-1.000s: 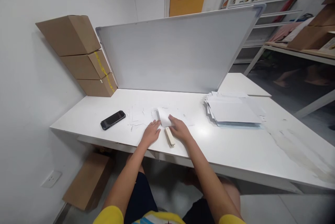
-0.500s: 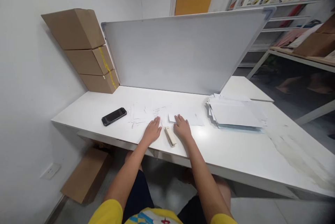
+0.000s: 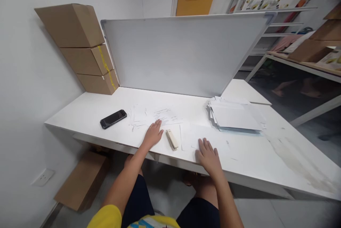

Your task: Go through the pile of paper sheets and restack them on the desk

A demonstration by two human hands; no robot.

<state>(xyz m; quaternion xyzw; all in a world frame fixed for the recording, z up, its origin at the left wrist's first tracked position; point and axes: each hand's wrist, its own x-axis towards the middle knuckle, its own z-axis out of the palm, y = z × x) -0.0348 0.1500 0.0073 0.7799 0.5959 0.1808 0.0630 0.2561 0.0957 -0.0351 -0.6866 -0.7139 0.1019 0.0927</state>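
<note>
My left hand (image 3: pixel 153 133) lies flat on the white desk, its fingertips at the lower edge of some printed sheets (image 3: pixel 165 113). Fingers extended, my right hand (image 3: pixel 208 153) rests on loose white paper (image 3: pixel 189 137) near the desk's front edge. Between the hands lies a cream stapler (image 3: pixel 172 139), touched by neither of them. More white sheets (image 3: pixel 140 115) spread to the left of the printed ones; where one sheet ends and another begins is hard to make out.
A black phone (image 3: pixel 113 118) lies at the left. A thick paper stack (image 3: pixel 236 114) sits to the right. Behind stands a whiteboard (image 3: pixel 170 53), beside stacked cardboard boxes (image 3: pixel 80 48). Another box (image 3: pixel 81 180) is on the floor below the desk.
My right hand has moved right and toward me, with white paper sliding along under it. More of the printed sheet is uncovered. My left hand stays nearly in place, and the view has shifted slightly.
</note>
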